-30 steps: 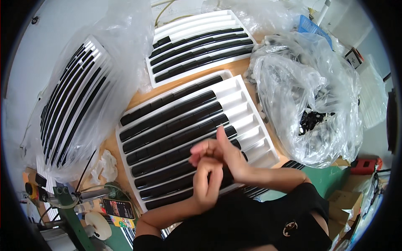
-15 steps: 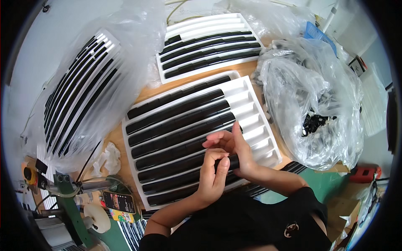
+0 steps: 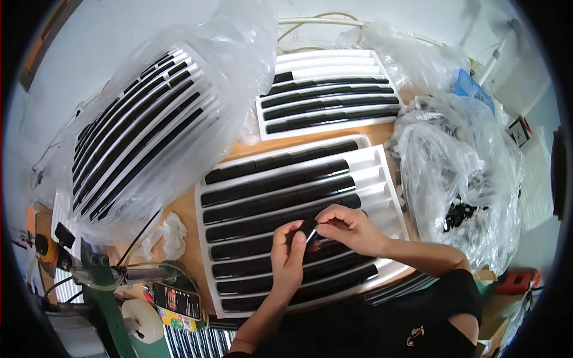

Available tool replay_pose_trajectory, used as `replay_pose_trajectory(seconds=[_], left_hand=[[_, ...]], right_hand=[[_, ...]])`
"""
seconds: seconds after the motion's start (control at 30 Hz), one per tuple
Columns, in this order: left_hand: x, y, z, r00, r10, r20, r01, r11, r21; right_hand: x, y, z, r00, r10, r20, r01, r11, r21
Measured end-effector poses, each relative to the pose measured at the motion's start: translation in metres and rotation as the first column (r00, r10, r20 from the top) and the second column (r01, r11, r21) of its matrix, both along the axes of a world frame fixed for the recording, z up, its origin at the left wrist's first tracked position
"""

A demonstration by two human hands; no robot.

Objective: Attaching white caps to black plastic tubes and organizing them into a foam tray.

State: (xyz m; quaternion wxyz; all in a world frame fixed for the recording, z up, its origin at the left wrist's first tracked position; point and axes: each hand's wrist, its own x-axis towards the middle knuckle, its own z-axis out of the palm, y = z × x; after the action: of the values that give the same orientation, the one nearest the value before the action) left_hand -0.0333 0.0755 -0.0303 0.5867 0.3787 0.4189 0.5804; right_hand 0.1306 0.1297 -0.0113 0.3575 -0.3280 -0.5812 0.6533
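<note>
A small glossy black piece (image 3: pixel 308 230), short and tube-like, is held between both hands above a white slotted tray (image 3: pixel 375 159). My left hand (image 3: pixel 286 253) grips its lower left side between thumb and fingers. The fingertips of my right hand (image 3: pixel 353 231) pinch at its right edge. Beneath my hands, rows of similar black pieces (image 3: pixel 268 186) lie end to end in the tray's grooves. Bare white groove ends show along the tray's right side. Whether anything tiny sits in my right fingertips is hidden.
Behind stands another white tray (image 3: pixel 325 58), partly filled with black pieces. Plastic film (image 3: pixel 239 65) drapes a tilted stack of trays at left. A clear bag (image 3: pixel 439 155) of small black parts stands right. A phone (image 3: pixel 176 300) and green metal stand (image 3: pixel 102 292) are near left.
The view has shifted, so the trays appear lower and farther right. My right hand has gone from spread fingers to a pinch at the black piece, which has tilted up between my hands.
</note>
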Motion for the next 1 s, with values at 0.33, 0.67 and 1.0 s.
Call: replay_pose_trajectory(seconds=[0.33,0.67,1.0], left_hand=[[-0.035,0.003,0.01,0.897,0.123,-0.425,-0.047,0.982,0.185],[-0.042,0.014,0.006,0.915,0.066,-0.398,-0.01,0.99,0.14],[-0.023,0.004,-0.004,0.85,0.184,-0.494,-0.057,0.964,0.261]], right_hand=[[0.017,0.373,-0.049,0.458,-0.857,0.236,0.785,0.515,0.345],[-0.008,0.439,-0.063,0.4,-0.738,0.543,0.503,0.673,0.543],[0.084,0.33,-0.001,0.564,-0.647,0.513,0.546,0.758,0.357]])
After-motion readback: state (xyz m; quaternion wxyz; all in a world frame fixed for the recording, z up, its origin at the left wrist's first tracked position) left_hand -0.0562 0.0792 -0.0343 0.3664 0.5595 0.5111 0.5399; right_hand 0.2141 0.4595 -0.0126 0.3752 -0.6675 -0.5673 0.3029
